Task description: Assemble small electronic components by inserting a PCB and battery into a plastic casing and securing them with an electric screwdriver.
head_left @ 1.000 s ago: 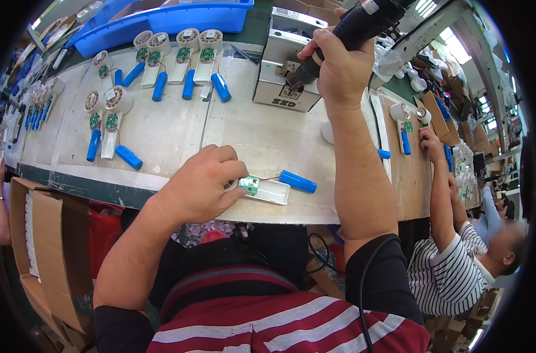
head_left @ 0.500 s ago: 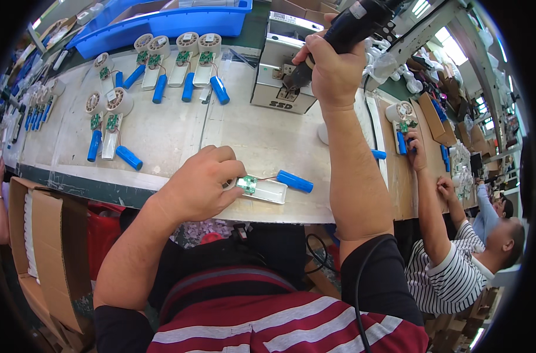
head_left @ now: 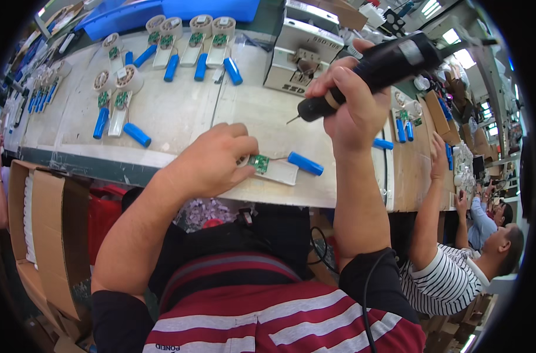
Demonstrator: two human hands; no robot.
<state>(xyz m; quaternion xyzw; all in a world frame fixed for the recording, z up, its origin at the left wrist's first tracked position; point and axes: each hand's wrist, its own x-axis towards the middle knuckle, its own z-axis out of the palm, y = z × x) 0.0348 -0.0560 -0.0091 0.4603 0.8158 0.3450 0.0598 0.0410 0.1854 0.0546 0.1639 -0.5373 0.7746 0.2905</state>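
My right hand is wrapped round a black electric screwdriver, raised over the bench. The thin bit points down and left, apart from any part. My left hand is closed over the round end of a white plastic fan housing near the bench's front edge; the fingers hide most of that end. Beside the fingertips a green circuit board sits in the housing. A wire runs from it to a blue cylindrical battery lying on the bench. Behind the screwdriver stands a pale metal screw feeder.
Several similar fan units with blue batteries stand at the back left. A blue bin lies beyond them. An open cardboard box is at the lower left. To the right, a co-worker in a striped shirt reaches over the bench.
The screwdriver has come away from the screw feeder, back toward me and right, its bit now showing. My left hand stays on the housing. The whole view has shifted slightly.
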